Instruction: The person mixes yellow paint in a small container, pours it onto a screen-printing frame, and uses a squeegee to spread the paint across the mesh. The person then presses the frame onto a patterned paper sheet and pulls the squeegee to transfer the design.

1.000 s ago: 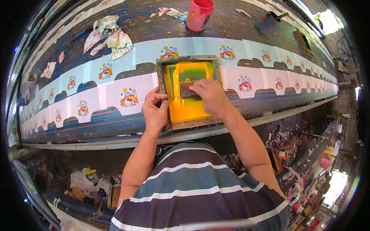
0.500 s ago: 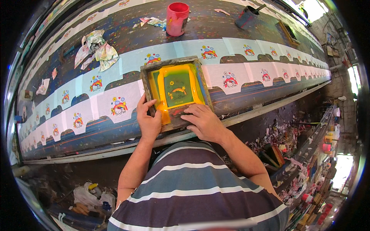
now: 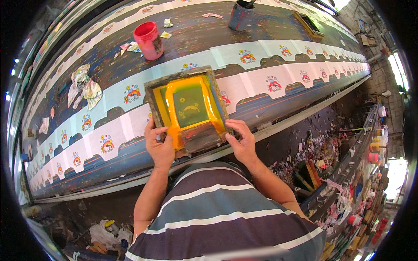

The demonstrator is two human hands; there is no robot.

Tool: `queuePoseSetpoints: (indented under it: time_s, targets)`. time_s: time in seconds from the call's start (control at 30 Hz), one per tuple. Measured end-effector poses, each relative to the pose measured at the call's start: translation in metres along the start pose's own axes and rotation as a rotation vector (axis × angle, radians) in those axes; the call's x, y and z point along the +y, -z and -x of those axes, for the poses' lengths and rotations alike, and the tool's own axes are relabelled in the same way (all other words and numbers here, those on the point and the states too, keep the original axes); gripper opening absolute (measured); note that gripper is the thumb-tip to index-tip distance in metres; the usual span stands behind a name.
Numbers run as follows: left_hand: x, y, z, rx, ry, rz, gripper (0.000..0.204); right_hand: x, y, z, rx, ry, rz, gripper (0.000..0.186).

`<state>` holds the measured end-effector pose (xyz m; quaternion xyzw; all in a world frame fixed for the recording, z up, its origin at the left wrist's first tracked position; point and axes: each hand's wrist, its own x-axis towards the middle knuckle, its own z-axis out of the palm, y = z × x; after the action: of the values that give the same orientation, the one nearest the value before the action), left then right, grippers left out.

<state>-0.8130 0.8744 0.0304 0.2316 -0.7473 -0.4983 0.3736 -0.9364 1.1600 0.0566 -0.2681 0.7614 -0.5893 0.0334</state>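
A wooden screen-printing frame (image 3: 187,106) is in both hands, over the near row of pink cloth pieces (image 3: 245,88). Thick yellow ink (image 3: 172,117) lines the inside edges of its mesh, around a dark green window with a small motif. A broad dark wooden bar (image 3: 199,138), stained red, forms its near side. My left hand (image 3: 160,145) grips the near left corner, thumb and fingers closed on the wood. At the near right corner, my right hand (image 3: 242,141) pinches the edge. Colourful printed motifs peek out on both sides of the frame.
Behind runs a row of pale blue printed pieces (image 3: 222,58). A red paint bucket (image 3: 149,41), a crumpled stained rag (image 3: 85,87) and a dark pot (image 3: 241,16) stand or lie beyond. Another frame (image 3: 309,25) lies at the far right. Scraps (image 3: 305,152) litter the floor.
The frame has shifted right along the table with me; bucket, rag and pieces now appear further left. My right hand has moved from the near bar to the right corner.
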Motion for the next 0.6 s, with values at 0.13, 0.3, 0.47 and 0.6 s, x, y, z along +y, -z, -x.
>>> queuePoseSetpoints:
  time_s: [0.13,0.3,0.47,0.6]
  targets:
    - [0.002,-0.068,0.01,-0.012,0.062,0.061,0.028,0.029,0.061,-0.014,-0.022,0.011,-0.016,0.042]
    - [0.008,-0.109,0.023,-0.021,0.125,0.12,0.033,0.051,0.111,-0.026,-0.091,0.022,-0.03,0.042]
    - [0.012,-0.119,0.029,-0.016,0.266,0.225,0.034,0.06,0.13,-0.03,-0.143,0.035,-0.06,0.041]
    - [0.01,-0.116,0.027,-0.032,0.28,0.214,0.035,0.061,0.132,-0.035,-0.153,0.047,-0.077,0.041]
